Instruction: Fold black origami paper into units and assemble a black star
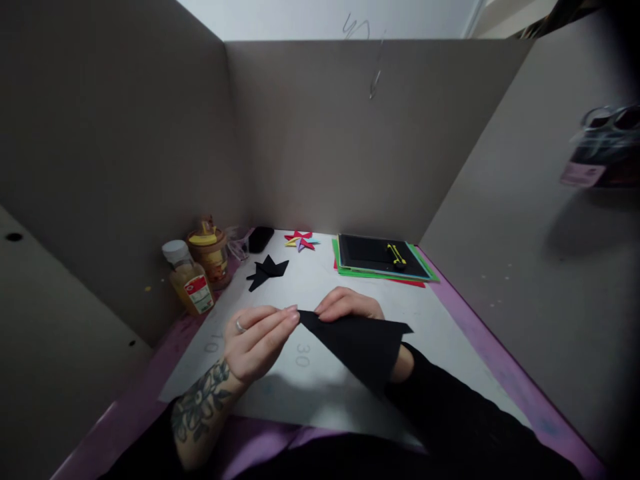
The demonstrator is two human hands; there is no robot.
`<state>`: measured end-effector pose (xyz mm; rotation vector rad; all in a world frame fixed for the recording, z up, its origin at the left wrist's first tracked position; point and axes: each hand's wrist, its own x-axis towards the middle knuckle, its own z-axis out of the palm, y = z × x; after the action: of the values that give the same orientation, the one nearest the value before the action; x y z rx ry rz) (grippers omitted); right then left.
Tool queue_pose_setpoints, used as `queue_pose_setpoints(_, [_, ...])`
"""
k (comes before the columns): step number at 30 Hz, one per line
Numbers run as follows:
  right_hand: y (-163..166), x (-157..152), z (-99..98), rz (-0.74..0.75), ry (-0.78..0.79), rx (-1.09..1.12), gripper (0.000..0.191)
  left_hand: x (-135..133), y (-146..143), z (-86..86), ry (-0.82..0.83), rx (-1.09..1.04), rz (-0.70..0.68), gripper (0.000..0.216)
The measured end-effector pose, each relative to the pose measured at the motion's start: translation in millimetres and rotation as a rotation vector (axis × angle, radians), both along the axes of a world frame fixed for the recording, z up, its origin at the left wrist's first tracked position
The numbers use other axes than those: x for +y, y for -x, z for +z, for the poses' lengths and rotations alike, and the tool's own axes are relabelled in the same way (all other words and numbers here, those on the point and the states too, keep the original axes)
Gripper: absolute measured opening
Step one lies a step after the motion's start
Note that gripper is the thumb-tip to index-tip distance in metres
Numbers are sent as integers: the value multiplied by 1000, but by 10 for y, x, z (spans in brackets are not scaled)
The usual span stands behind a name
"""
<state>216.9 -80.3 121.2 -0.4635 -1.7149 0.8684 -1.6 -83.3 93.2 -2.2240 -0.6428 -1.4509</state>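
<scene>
Black folded paper of long triangle shape (367, 350) is resting in both hands over a white sheet marked with grey numbers (440, 330); it is lying at three o'clock from the left hand (257, 340) and at about six o'clock from the right hand (353, 305). Its long axis is running from the narrow tip at ten o'clock to the wide end at four o'clock. The left hand is pinching this tip with its fingertips (292, 311). The right hand is gripping the upper edge near the tip, and its wrist is passing behind the paper; its hidden fingers one cannot tell.

Beyond the hands, a black pointed figure of folded paper (270, 268) is lying at eleven o'clock, and a stack of coloured paper sheets (365, 248) at one o'clock. Before these, white surface is offering some room; grey upright panels (350, 133) are closing nine, twelve and three o'clock.
</scene>
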Motion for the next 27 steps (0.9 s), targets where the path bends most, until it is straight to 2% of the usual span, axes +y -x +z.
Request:
queue_pose_setpoints(4, [42, 17, -44, -83, -20, 25, 21, 57, -65, 8, -46, -42, 19, 39])
queue_pose_setpoints(9, [103, 47, -165, -173, -10, 86, 6, 77, -156, 27, -40, -104, 16, 36])
queue_pose_setpoints(12, [150, 46, -199, -216, 67, 106, 10, 97, -191, 6, -3, -139, -6, 34])
queue_pose_setpoints(19, [226, 38, -210, -286, 315, 81, 6, 134, -239, -85, 87, -182, -52, 35])
queue_pose_setpoints(27, [247, 65, -300, -314, 394, 98, 8, 151, -257, -111, 126, -199, -34, 35])
